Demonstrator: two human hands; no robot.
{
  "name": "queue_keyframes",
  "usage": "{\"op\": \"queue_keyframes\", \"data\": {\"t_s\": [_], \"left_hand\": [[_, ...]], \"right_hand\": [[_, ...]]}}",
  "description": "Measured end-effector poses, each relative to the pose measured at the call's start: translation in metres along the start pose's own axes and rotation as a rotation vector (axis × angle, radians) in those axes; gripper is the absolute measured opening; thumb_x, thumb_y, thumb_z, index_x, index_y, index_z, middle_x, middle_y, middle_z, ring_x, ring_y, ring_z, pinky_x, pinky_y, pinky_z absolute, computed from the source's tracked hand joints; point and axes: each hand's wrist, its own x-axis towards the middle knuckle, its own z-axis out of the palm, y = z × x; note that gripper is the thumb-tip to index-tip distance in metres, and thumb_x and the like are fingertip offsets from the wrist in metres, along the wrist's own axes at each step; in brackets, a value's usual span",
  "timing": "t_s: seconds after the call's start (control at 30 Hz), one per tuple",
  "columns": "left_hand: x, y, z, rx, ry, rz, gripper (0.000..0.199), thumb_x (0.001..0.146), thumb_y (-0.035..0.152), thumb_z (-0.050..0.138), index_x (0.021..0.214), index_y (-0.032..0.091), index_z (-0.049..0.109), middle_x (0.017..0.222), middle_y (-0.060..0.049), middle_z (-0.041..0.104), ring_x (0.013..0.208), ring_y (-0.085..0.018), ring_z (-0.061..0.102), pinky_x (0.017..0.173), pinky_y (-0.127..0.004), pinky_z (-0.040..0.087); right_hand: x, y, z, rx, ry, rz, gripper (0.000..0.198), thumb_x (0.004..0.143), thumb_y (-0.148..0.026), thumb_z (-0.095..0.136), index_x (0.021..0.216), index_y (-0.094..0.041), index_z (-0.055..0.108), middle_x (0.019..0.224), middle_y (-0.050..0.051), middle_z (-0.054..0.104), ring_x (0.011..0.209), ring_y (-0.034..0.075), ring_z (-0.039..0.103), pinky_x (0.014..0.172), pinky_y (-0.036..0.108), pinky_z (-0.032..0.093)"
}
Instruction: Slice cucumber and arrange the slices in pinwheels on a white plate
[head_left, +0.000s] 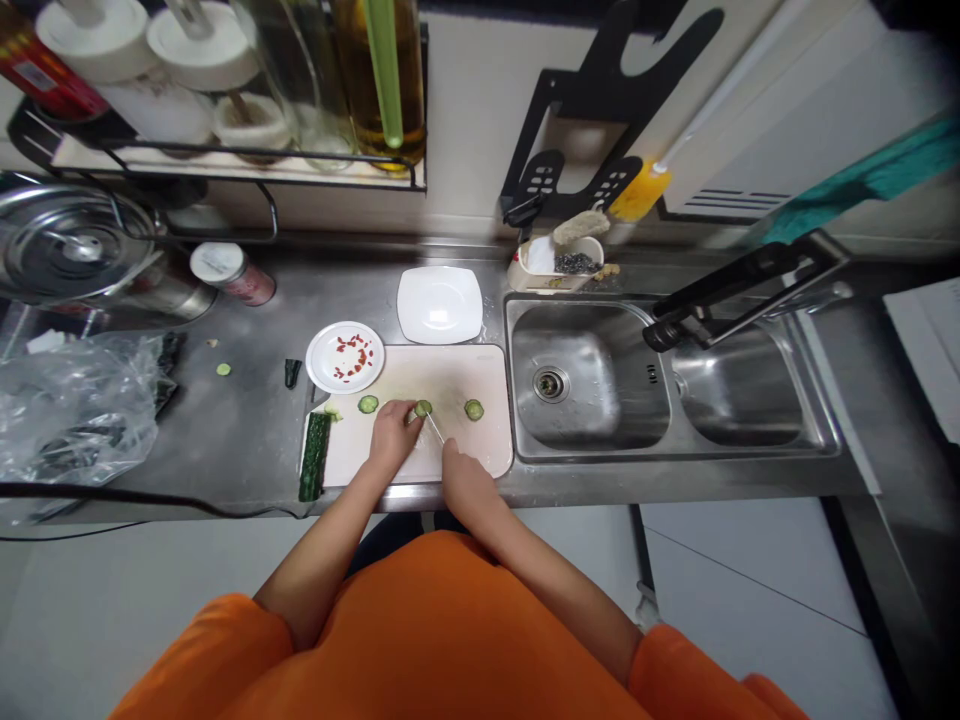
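My left hand (395, 436) pinches a cucumber slice (424, 407) over the middle of the white cutting board (491, 450). In my right hand (468, 486) is a small knife (435, 428), its tip at that slice; the grip hides the handle. One more cucumber slice (368, 404) lies on the board to the left, and another cut slice (474, 410) to the right. A dark green length of cucumber (314, 457) rests along the board's left edge. Red bits are scattered on a round white plate (319, 359), which overlaps the board's upper left corner.
Behind the board sits a square white plate (439, 300). A double steel sink (592, 449) with a black faucet (690, 310) is on the right. A cucumber end (292, 373), a lidded jar (234, 274) and a plastic bag (75, 410) stand left; a black cable (150, 495) crosses the front.
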Motion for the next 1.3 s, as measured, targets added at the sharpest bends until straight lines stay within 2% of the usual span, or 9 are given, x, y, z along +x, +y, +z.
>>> {"op": "queue_keyframes", "data": {"t_s": [0.23, 0.47, 0.63, 0.8, 0.93, 1.1, 1.3], "left_hand": [[0.002, 0.002, -0.001, -0.009, -0.039, -0.029, 0.027, 0.078, 0.024, 0.058, 0.103, 0.020, 0.066, 0.093, -0.007, 0.066, 0.093, -0.022, 0.059, 0.089, -0.034, 0.046], [0.007, 0.011, -0.005, -0.035, -0.041, -0.069, 0.018, 0.075, 0.024, 0.060, 0.091, 0.018, 0.065, 0.091, -0.007, 0.066, 0.093, -0.021, 0.058, 0.086, -0.033, 0.045], [0.007, 0.018, -0.015, -0.144, -0.096, -0.205, 0.015, 0.079, 0.033, 0.057, 0.080, 0.020, 0.064, 0.071, -0.001, 0.064, 0.068, -0.015, 0.057, 0.069, -0.028, 0.044], [0.007, 0.000, -0.042, -0.217, -0.007, -0.368, 0.020, 0.075, 0.034, 0.058, 0.086, 0.020, 0.066, 0.077, -0.001, 0.068, 0.068, -0.014, 0.059, 0.069, -0.026, 0.045], [0.008, -0.026, -0.062, -0.141, 0.087, -0.457, 0.020, 0.073, 0.034, 0.059, 0.085, 0.020, 0.066, 0.074, -0.001, 0.068, 0.066, -0.015, 0.060, 0.070, -0.028, 0.045], [0.008, -0.042, -0.065, -0.001, 0.115, -0.428, 0.019, 0.074, 0.032, 0.055, 0.083, 0.020, 0.065, 0.075, -0.003, 0.068, 0.070, -0.018, 0.062, 0.072, -0.030, 0.045], [0.005, -0.032, -0.061, 0.157, 0.160, -0.254, 0.020, 0.078, 0.030, 0.053, 0.086, 0.017, 0.065, 0.084, -0.009, 0.067, 0.081, -0.023, 0.060, 0.077, -0.034, 0.045]], "right_hand": [[-0.011, 0.010, 0.002, -0.049, -0.013, -0.008, 0.035, 0.086, 0.001, 0.031, 0.118, -0.011, 0.040, 0.098, 0.018, 0.066, 0.096, 0.024, 0.065, 0.074, 0.031, 0.047], [-0.024, 0.022, 0.002, -0.050, -0.082, 0.058, 0.033, 0.087, 0.001, 0.029, 0.114, -0.013, 0.042, 0.096, 0.016, 0.066, 0.097, 0.025, 0.064, 0.074, 0.031, 0.046], [-0.028, 0.023, 0.000, -0.018, -0.106, 0.077, 0.035, 0.087, 0.001, 0.029, 0.115, -0.013, 0.042, 0.098, 0.017, 0.066, 0.098, 0.025, 0.064, 0.074, 0.031, 0.045], [-0.027, 0.023, -0.002, 0.008, -0.131, 0.092, 0.036, 0.086, 0.001, 0.031, 0.117, -0.014, 0.041, 0.099, 0.017, 0.065, 0.098, 0.026, 0.064, 0.073, 0.032, 0.044], [-0.026, 0.025, -0.001, 0.020, -0.137, 0.098, 0.035, 0.086, 0.000, 0.029, 0.116, -0.015, 0.042, 0.097, 0.017, 0.065, 0.096, 0.027, 0.064, 0.072, 0.033, 0.045], [-0.025, 0.025, 0.000, 0.020, -0.145, 0.096, 0.034, 0.086, -0.001, 0.030, 0.115, -0.015, 0.042, 0.097, 0.016, 0.065, 0.095, 0.027, 0.064, 0.071, 0.034, 0.046], [-0.026, 0.024, 0.000, 0.023, -0.134, 0.095, 0.037, 0.086, 0.001, 0.030, 0.117, -0.014, 0.043, 0.098, 0.016, 0.066, 0.098, 0.027, 0.064, 0.073, 0.034, 0.046]]}}
